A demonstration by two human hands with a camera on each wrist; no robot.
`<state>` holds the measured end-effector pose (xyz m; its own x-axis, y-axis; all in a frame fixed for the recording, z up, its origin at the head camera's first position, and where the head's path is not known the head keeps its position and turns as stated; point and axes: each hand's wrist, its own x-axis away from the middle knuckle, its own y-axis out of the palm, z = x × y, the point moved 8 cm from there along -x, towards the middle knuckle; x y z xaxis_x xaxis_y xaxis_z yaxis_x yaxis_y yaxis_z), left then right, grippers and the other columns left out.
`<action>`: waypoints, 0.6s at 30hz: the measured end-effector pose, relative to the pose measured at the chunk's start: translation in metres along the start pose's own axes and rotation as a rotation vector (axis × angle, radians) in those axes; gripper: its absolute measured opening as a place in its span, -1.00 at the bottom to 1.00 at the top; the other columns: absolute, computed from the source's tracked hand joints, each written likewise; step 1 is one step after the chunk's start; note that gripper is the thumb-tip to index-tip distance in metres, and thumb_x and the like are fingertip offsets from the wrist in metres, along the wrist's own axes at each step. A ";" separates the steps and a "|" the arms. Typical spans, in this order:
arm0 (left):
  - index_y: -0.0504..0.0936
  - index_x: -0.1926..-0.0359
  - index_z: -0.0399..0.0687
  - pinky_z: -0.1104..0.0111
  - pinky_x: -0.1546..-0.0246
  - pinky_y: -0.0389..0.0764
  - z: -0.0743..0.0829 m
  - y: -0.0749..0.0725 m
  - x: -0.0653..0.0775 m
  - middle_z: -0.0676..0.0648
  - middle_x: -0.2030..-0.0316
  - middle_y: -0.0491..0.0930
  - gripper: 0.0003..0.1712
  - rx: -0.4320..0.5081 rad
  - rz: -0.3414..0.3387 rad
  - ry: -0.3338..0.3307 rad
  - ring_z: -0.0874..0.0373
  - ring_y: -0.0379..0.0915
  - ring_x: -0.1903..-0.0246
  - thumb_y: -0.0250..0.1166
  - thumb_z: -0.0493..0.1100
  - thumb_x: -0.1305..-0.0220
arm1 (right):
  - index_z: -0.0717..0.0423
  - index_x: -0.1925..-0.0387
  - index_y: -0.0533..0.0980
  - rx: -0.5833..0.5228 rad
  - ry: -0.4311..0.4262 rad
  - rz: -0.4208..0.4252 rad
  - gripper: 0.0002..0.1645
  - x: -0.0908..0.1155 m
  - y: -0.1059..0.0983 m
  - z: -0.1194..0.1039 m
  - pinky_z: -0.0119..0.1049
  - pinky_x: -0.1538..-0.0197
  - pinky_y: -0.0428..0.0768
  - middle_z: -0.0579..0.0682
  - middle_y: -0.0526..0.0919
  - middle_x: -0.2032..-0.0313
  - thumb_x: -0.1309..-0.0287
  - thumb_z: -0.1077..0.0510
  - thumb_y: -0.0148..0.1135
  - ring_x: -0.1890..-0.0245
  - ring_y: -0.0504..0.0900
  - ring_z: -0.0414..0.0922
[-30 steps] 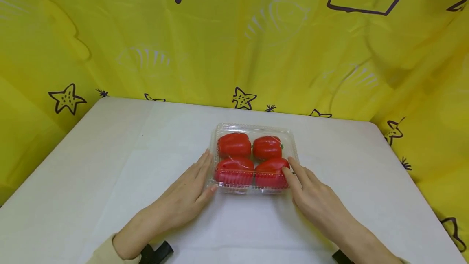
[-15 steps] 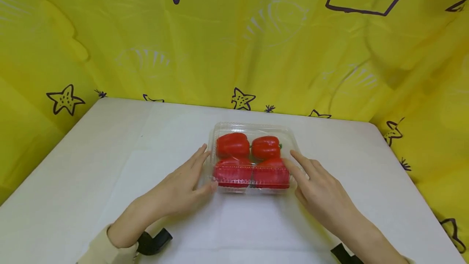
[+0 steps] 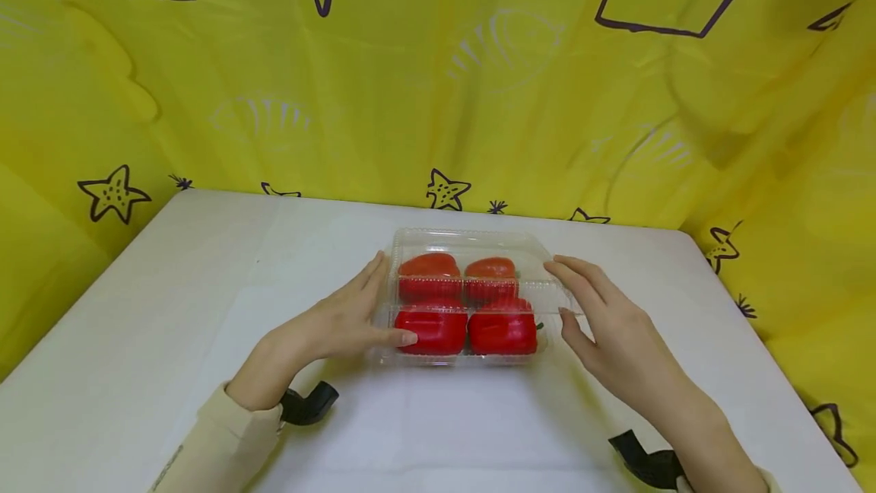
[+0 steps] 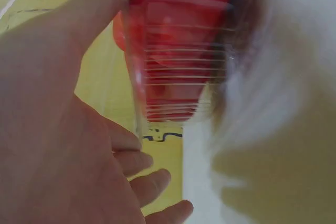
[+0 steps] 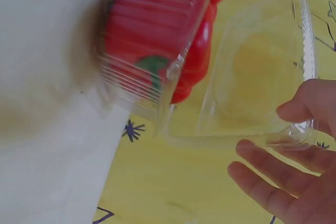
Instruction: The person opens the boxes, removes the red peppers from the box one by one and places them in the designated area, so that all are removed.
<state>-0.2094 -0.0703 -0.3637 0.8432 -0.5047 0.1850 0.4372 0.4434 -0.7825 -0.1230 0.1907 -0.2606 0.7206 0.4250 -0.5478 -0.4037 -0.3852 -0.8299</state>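
Note:
A clear plastic clamshell box sits on the white table, holding several red bell peppers. Its hinged lid is tilted up at the front, leaving the front peppers uncovered. At the lid's front right corner, my right hand pinches the rim between thumb and fingers; the right wrist view shows the raised lid in that hand. My left hand lies along the box's left side, fingers extended. Its thumb touches the front left rim; in the left wrist view the other fingers stand apart from the box's ribbed wall.
The white tabletop stretches around the box. Behind and at both sides hangs a yellow curtain with starfish and fish drawings. A black strap part shows at each wrist.
The lid has gone from shut to partly raised at the front. My right hand has moved up with its corner, while my left thumb has shifted onto the front left rim.

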 end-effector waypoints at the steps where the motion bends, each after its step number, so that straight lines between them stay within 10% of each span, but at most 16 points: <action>1: -0.33 -0.58 -0.11 -0.05 -0.50 0.10 -0.001 0.000 0.000 -0.11 -0.60 -0.34 0.46 0.009 -0.001 0.005 -0.11 -0.33 -0.58 0.36 0.45 -0.01 | 0.16 -0.33 0.36 -0.024 0.000 0.025 -0.17 -0.002 -0.003 0.002 -0.27 0.14 0.70 0.10 0.50 -0.22 0.04 0.41 0.35 0.04 0.64 -0.04; 7: -0.42 -0.58 0.05 -0.02 -0.48 0.16 0.001 0.000 0.001 -0.02 -0.60 -0.34 0.59 0.048 0.012 0.064 -0.06 -0.26 -0.58 0.47 0.44 0.15 | 0.25 -0.28 0.40 -0.185 0.049 0.137 -0.16 -0.010 -0.013 0.013 -0.78 -0.10 0.40 0.14 0.57 -0.09 0.11 0.53 0.41 0.15 0.65 -0.06; 18: -0.28 -0.58 -0.15 -0.03 -0.44 0.23 0.000 0.000 0.003 -0.15 -0.59 -0.27 0.61 -0.013 -0.006 0.025 -0.13 -0.21 -0.57 0.50 0.46 0.22 | 0.28 -0.28 0.34 -0.432 0.173 0.226 -0.24 -0.020 -0.012 0.033 -0.68 -0.12 0.50 0.09 0.55 -0.09 -0.01 0.63 0.25 -0.04 0.58 -0.43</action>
<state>-0.2064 -0.0721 -0.3634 0.8323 -0.5259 0.1751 0.4381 0.4308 -0.7890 -0.1509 0.2136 -0.2434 0.7399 0.1644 -0.6523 -0.3165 -0.7705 -0.5532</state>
